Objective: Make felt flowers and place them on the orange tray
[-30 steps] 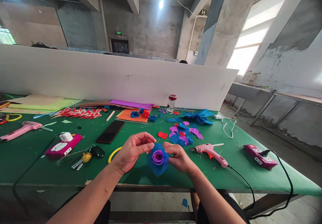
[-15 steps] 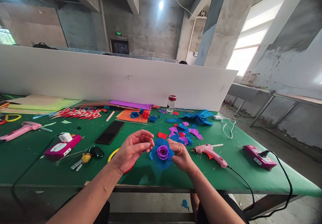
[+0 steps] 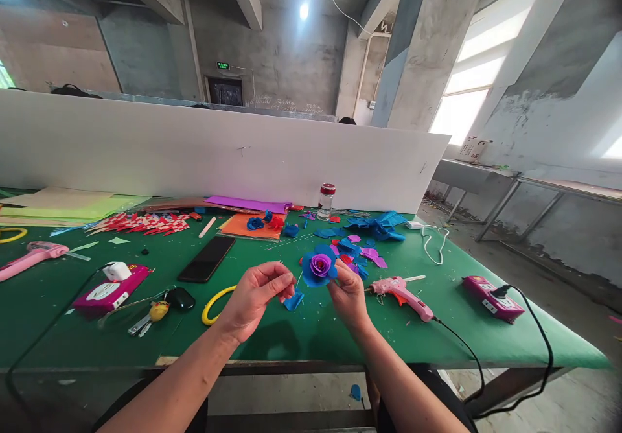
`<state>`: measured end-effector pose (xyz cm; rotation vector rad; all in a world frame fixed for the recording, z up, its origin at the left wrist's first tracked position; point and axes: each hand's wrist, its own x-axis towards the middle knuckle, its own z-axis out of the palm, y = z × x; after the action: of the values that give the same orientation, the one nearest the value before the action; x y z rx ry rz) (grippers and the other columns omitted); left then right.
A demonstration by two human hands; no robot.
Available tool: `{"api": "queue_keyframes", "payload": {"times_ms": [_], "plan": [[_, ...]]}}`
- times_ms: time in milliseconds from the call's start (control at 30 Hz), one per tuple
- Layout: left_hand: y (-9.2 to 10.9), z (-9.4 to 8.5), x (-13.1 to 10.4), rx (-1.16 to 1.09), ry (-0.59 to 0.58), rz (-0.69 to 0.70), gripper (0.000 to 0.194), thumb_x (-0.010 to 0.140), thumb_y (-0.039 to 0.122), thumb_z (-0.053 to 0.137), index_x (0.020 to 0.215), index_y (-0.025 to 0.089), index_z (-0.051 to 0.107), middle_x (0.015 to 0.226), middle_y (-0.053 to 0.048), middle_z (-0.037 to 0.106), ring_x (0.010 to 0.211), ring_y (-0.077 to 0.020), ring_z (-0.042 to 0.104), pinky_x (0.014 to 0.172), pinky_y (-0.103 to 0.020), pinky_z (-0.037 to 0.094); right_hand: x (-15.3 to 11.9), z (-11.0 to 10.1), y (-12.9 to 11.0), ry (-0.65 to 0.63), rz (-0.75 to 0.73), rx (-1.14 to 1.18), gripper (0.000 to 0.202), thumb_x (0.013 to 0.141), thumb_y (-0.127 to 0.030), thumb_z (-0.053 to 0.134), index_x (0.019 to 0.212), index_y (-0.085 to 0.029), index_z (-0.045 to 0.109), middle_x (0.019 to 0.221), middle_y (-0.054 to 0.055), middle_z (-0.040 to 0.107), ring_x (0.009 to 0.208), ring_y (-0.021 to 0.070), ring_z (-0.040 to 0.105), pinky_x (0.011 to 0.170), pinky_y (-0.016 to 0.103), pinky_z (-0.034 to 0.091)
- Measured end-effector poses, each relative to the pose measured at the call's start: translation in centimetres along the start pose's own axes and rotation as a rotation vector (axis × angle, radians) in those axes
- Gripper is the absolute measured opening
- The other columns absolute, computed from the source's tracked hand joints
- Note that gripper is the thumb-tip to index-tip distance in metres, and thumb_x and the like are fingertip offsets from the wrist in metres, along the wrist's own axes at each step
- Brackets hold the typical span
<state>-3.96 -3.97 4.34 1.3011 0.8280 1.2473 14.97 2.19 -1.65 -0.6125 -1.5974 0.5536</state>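
Observation:
My right hand [image 3: 348, 295] pinches a paper flower [image 3: 321, 266] with blue outer petals and a purple rolled centre, held up above the table and facing me. Left of it, my left hand [image 3: 265, 293] has thumb and fingertips pressed together; whatever they may hold is too small to make out. A thin pale strand shows beside those fingertips. Just below them is a blue paper piece [image 3: 294, 301]; I cannot tell whether it touches them. Behind the flower lie loose purple petals [image 3: 373, 257] and blue and red ones. A pink glue gun [image 3: 403, 293] rests right of my right hand.
A black phone [image 3: 207, 259], a yellow loop handle [image 3: 211, 306], keys [image 3: 146, 319] and a magenta power box [image 3: 114, 290] lie to the left. Another power box [image 3: 493, 298] stands right, its cord hanging off the edge. A glass jar [image 3: 326, 201] stands near the white partition [image 3: 218, 151].
The flower has risen slightly and tilted in my right hand. My left fingers have closed into a tighter pinch, lower down. The blue piece below them is now in plainer view.

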Motion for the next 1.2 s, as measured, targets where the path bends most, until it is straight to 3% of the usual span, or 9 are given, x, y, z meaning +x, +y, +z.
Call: {"api": "queue_keyframes", "payload": {"times_ms": [100,300,533,867,1200], "plan": [[-0.1,0.3,-0.1,-0.063,0.027,-0.03,0.022,0.082,0.036,0.067,0.074,0.016,0.066,0.07,-0.002,0.061,0.066,-0.0124,0.051,0.059,-0.024,0.039,0.0,0.0,-0.2,0.034,-0.067,-0.092,0.022,0.087,-0.021,0.055,0.067,-0.02,0.065,0.071,0.001,0.057,0.068,0.0167,0.05,0.065,0.028,0.042],[-0.5,0.1,0.2,-0.083,0.124,0.054,0.018,0.077,0.033,0.073,0.08,0.016,0.068,0.075,-0.002,0.06,0.07,-0.0121,0.05,0.063,-0.023,0.04,0.0,0.3,-1.0,-0.074,-0.147,-0.111,0.021,0.087,-0.015,0.052,0.071,-0.021,0.065,0.073,0.002,0.061,0.071,0.0173,0.052,0.066,0.029,0.043],[-0.5,0.4,0.1,-0.101,0.149,0.028,0.018,0.073,0.029,0.077,0.075,0.015,0.067,0.071,0.0,0.057,0.067,-0.0105,0.047,0.063,-0.022,0.04,-0.2,0.7,-1.1,-0.119,-0.158,-0.121,0.024,0.089,-0.019,0.052,0.069,-0.021,0.064,0.07,0.002,0.059,0.07,0.017,0.051,0.066,0.029,0.043],[-0.4,0.8,0.2,-0.365,0.206,-0.076,0.019,0.062,0.019,0.083,0.069,0.014,0.066,0.072,0.0,0.061,0.067,-0.0099,0.054,0.062,-0.02,0.045,-0.3,0.8,-1.3,-0.12,-0.167,-0.127,0.024,0.088,-0.016,0.051,0.068,-0.021,0.064,0.067,0.001,0.056,0.068,0.0168,0.05,0.066,0.029,0.043],[-0.2,1.1,0.3,-0.449,0.223,-0.096,0.02,0.059,0.013,0.084,0.071,0.014,0.068,0.075,0.0,0.063,0.068,-0.0094,0.058,0.06,-0.018,0.047,-0.2,0.8,-1.3,-0.13,-0.147,-0.09,0.025,0.087,-0.018,0.052,0.064,-0.02,0.061,0.066,0.001,0.054,0.067,0.0165,0.049,0.064,0.028,0.041]]}}
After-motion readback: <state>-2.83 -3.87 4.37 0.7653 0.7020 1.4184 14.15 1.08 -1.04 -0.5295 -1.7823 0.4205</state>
